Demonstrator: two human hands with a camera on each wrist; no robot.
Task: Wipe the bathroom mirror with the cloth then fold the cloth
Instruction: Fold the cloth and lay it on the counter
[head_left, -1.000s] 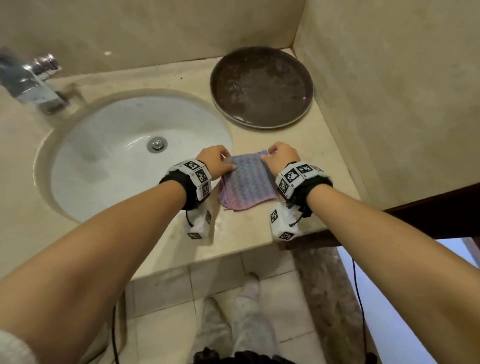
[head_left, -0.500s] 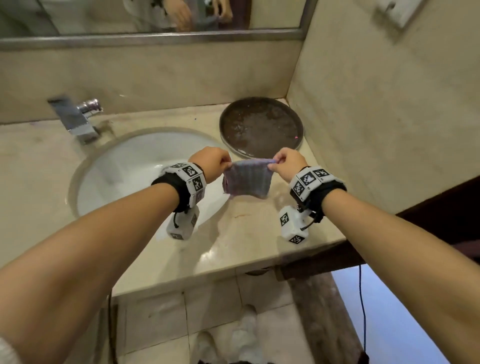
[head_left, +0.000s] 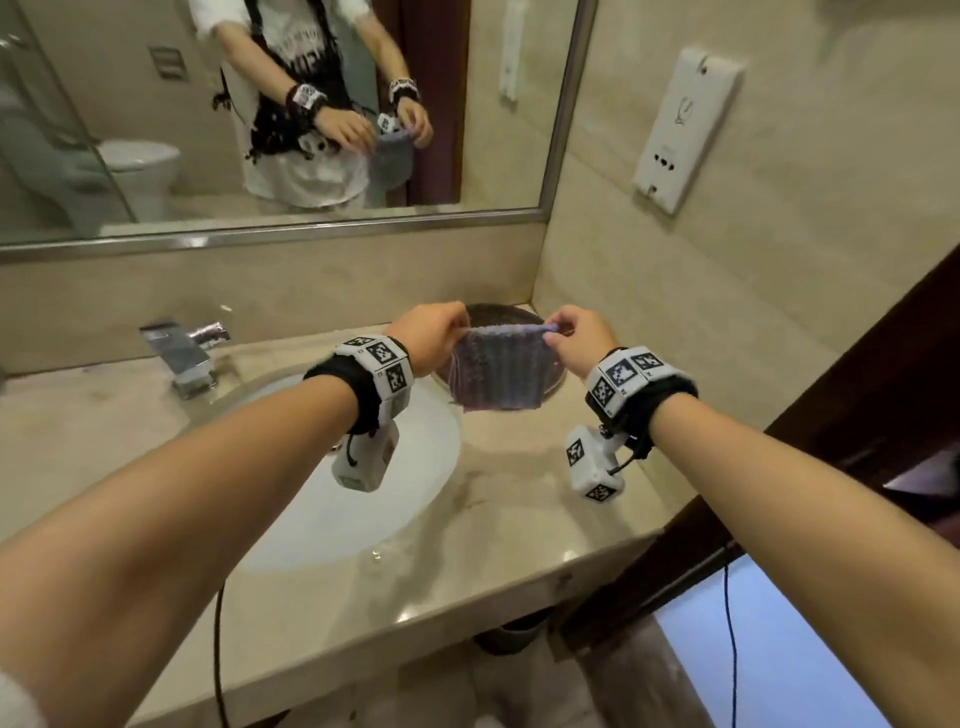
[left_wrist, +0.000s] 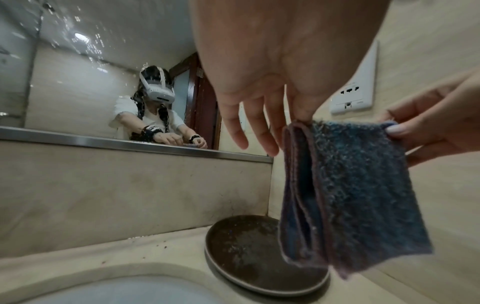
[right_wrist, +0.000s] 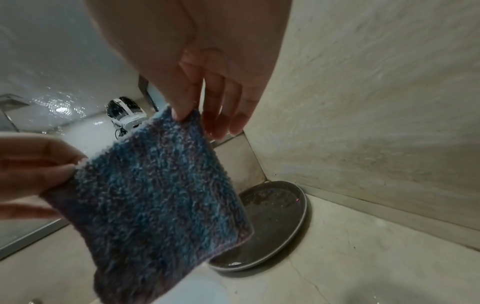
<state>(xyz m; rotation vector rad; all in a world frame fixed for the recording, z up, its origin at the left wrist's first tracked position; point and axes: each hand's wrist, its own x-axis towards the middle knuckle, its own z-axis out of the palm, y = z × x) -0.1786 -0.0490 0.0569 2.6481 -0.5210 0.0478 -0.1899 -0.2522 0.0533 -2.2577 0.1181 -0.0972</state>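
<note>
The left hand (head_left: 434, 338) and right hand (head_left: 574, 338) each pinch a top corner of the folded cloth (head_left: 497, 369). It hangs in the air above the plate (left_wrist: 249, 257), below the mirror (head_left: 311, 130).

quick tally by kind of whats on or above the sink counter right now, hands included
hands: 2, left hand and right hand, each pinching a top corner of the cloth
cloths: 1, folded cloth held up in the air
plates: 1, dark round plate
taps: 1, tap
total: 5
</note>
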